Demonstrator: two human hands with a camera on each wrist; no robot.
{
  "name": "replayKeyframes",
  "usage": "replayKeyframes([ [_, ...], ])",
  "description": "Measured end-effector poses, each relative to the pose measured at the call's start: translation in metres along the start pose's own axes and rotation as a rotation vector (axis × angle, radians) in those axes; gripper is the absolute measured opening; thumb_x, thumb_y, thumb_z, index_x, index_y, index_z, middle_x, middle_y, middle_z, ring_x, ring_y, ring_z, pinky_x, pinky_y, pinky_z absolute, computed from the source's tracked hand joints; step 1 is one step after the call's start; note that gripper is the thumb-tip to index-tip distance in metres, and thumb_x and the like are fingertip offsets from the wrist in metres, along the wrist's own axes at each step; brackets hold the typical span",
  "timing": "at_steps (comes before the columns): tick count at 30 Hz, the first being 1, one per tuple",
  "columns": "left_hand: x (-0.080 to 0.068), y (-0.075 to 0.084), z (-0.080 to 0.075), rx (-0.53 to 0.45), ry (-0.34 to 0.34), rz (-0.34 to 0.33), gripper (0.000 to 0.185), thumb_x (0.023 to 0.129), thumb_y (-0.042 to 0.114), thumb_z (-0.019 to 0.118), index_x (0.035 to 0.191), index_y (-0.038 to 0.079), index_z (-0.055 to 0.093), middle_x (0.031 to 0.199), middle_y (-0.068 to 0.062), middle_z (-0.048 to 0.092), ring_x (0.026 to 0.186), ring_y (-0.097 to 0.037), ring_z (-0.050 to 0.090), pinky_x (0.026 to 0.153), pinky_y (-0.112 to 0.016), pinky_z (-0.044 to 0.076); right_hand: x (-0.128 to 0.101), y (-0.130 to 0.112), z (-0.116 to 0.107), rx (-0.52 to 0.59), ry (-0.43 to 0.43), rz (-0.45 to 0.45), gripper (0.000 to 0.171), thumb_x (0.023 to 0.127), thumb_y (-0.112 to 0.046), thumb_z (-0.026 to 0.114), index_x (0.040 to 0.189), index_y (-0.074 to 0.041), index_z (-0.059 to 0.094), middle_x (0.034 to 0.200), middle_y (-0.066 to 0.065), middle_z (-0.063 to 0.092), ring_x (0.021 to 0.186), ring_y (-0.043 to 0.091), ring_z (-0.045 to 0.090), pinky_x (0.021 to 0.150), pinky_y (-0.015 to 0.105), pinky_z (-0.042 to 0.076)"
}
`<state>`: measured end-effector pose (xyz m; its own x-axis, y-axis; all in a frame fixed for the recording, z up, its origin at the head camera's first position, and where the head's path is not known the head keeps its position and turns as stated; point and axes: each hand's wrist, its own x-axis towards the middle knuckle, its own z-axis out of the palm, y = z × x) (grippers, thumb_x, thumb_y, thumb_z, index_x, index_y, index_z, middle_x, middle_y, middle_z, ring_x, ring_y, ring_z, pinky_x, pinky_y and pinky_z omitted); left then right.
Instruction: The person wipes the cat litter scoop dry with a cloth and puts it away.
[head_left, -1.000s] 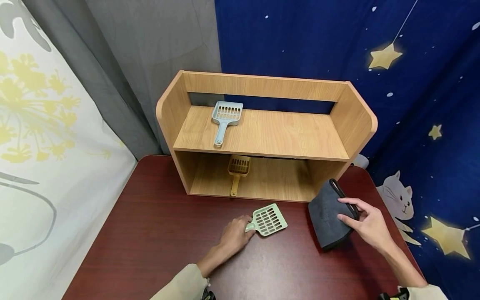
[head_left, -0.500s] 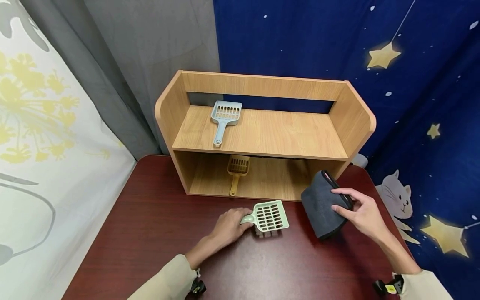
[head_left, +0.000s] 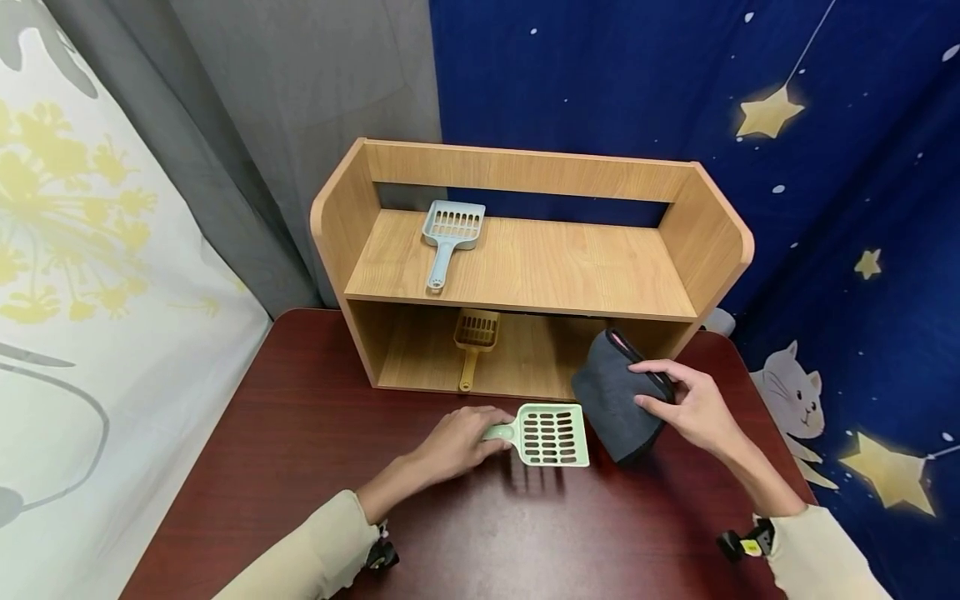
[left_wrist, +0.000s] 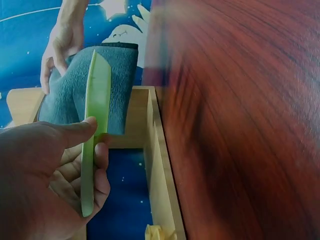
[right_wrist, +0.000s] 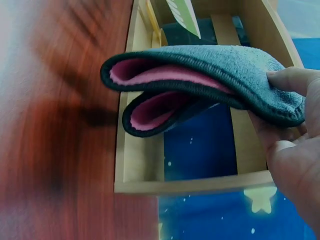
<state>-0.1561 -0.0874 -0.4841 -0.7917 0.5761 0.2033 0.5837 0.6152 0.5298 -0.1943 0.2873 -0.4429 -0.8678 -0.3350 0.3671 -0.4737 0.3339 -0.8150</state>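
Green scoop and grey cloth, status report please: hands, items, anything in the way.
Left hand grips green scoop by its handle, off the table. Right hand holds folded grey cloth beside it. Wooden shelf close behind, nothing between them.

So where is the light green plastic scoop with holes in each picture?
Head: the light green slotted plastic scoop is low in the middle, above the table, its handle in the left hand.
Left wrist: edge-on, left of centre.
Right wrist: only a pale green bit at the top edge.
Shared landmark: the folded dark grey cloth.
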Motion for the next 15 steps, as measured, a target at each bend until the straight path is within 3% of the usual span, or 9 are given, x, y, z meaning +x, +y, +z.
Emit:
replayKeyframes([
  [8,0.003,-0.004,-0.01,0.015,-0.062,0.076,0.032,0.098,0.02,0.078,0.128,0.01,0.075,0.11,0.001,0.075,0.088,-0.007,0.065,0.077,-0.03,0.055,0.023,0.004,0.016,-0.012,-0.122,-0.021,0.043,0.085,0.011,0.081,0.124,-0.006,0.074,0.116,0.012,0.072,0.088,0.008,0.068,0.072,0.021,0.057],
  [15,0.004,-0.005,-0.015,0.022,-0.082,0.101,0.032,0.097,0.019,0.078,0.128,0.012,0.075,0.109,0.003,0.074,0.093,-0.007,0.068,0.079,-0.031,0.057,0.041,0.001,0.032,-0.028,-0.24,-0.06,0.04,0.088,0.005,0.08,0.123,-0.013,0.075,0.117,0.008,0.074,0.099,0.011,0.066,0.082,0.02,0.053],
])
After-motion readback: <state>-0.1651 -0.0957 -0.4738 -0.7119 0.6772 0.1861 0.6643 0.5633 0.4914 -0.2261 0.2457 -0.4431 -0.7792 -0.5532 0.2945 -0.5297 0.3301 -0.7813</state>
